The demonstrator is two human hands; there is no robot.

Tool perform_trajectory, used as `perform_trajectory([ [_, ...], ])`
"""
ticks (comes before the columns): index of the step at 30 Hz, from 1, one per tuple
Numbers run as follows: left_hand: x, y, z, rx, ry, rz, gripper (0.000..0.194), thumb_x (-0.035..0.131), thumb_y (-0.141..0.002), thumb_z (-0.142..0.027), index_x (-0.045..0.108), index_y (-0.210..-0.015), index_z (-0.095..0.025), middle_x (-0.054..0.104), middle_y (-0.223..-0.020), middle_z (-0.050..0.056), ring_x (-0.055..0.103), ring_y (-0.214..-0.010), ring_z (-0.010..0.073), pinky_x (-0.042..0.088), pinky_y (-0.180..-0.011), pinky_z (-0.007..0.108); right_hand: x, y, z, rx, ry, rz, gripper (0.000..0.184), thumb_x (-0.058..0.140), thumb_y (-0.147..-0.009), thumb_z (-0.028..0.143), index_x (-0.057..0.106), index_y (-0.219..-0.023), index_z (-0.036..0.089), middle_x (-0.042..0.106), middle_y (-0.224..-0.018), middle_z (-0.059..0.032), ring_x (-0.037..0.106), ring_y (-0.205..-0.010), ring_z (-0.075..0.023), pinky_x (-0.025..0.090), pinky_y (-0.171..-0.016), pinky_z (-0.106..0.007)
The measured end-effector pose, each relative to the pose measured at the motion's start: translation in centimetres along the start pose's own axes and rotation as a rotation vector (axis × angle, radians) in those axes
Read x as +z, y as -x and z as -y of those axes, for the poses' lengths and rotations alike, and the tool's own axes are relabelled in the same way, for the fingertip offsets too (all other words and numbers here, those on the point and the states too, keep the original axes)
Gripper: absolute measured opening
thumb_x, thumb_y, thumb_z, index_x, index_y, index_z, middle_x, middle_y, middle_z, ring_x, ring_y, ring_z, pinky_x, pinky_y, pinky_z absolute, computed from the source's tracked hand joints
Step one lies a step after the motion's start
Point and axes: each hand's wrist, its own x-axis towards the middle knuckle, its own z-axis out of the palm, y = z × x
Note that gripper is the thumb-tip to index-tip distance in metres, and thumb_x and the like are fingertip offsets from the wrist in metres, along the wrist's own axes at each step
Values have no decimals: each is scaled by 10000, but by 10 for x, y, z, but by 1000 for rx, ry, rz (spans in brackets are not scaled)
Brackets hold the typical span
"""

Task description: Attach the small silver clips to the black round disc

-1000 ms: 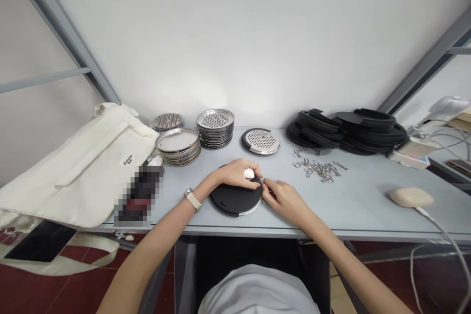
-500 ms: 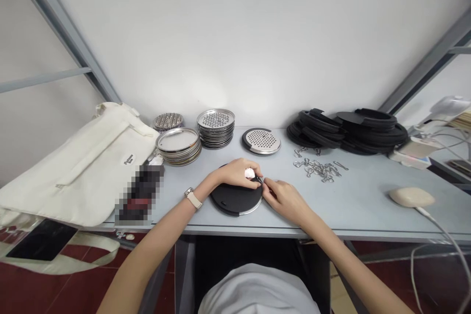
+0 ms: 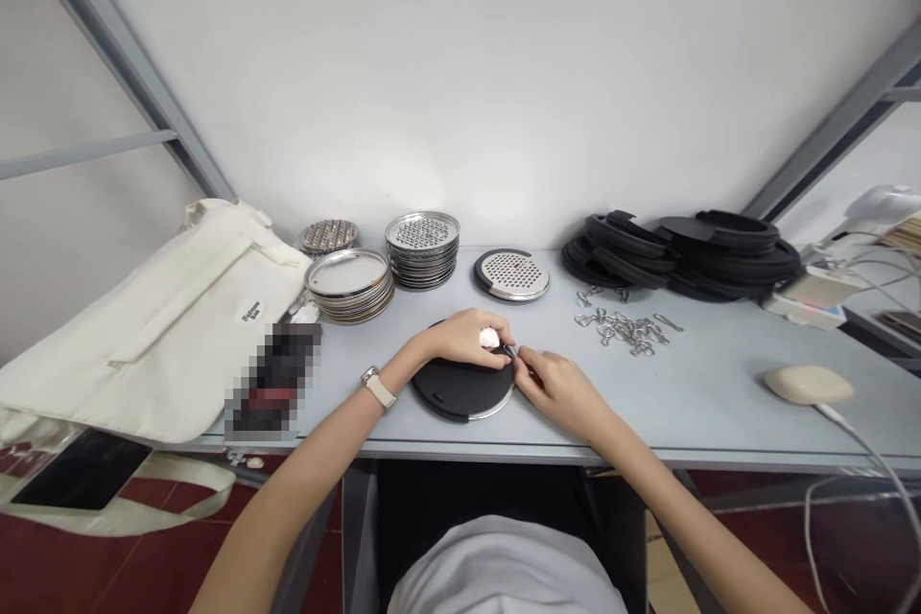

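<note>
A round black disc [image 3: 460, 389] with a bare metal rim along its lower right lies flat on the grey table. My left hand [image 3: 466, 338] rests over its far side, fingers curled and gripping near the right edge. A small white patch [image 3: 489, 338] shows between thumb and fingers; I cannot make out what it is. My right hand [image 3: 557, 389] is closed at that same edge, its thumb and forefinger pinching a small metal clip [image 3: 511, 352]. The fingers hide most of the clip. Behind, a perforated metal grater disc [image 3: 514, 274] sits partly in a black rim.
Stacked metal discs [image 3: 350, 288] and grater discs [image 3: 422, 254] stand at back left, beside a cream bag [image 3: 158, 326]. Loose metal clips [image 3: 625, 331] lie right of my hands, before piled black holders [image 3: 730, 254]. A white corded device [image 3: 807, 384] is farther right.
Both hands keep their places at the disc's right edge. The right fingertips and the clip have shifted very slightly; otherwise the view moves only a little.
</note>
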Motion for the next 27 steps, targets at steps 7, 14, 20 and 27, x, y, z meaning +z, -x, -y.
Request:
perform_trajectory([
  [7,1,-1,0,3,12,-4,244,662,-667,-254,643,-884,-145,676,-910,23,599,-803,134,438,-715,212,-1,0,0,2,-42,-18,234,330,-913,291,421,-711,217,501,-570,17,471,-536,-135,263,-540,-240],
  [14,2,-1,1,19,16,-2,241,657,-667,-253,641,-882,-147,673,-890,19,592,-781,128,437,-704,212,-1,1,0,1,-94,-29,237,334,-908,284,398,-690,218,489,-571,22,449,-521,-126,268,-538,-236],
  [20,2,0,1,8,31,5,253,661,-669,-267,638,-890,-146,673,-891,23,589,-775,127,435,-697,211,-2,1,1,3,-115,-43,239,341,-903,281,382,-676,217,469,-561,28,436,-516,-121,264,-534,-232],
  [27,2,-1,-2,10,23,5,233,662,-661,-244,626,-868,-143,668,-892,20,591,-789,127,433,-707,211,-2,2,1,11,-103,-63,241,359,-889,275,385,-657,215,472,-554,26,429,-505,-118,268,-527,-228],
])
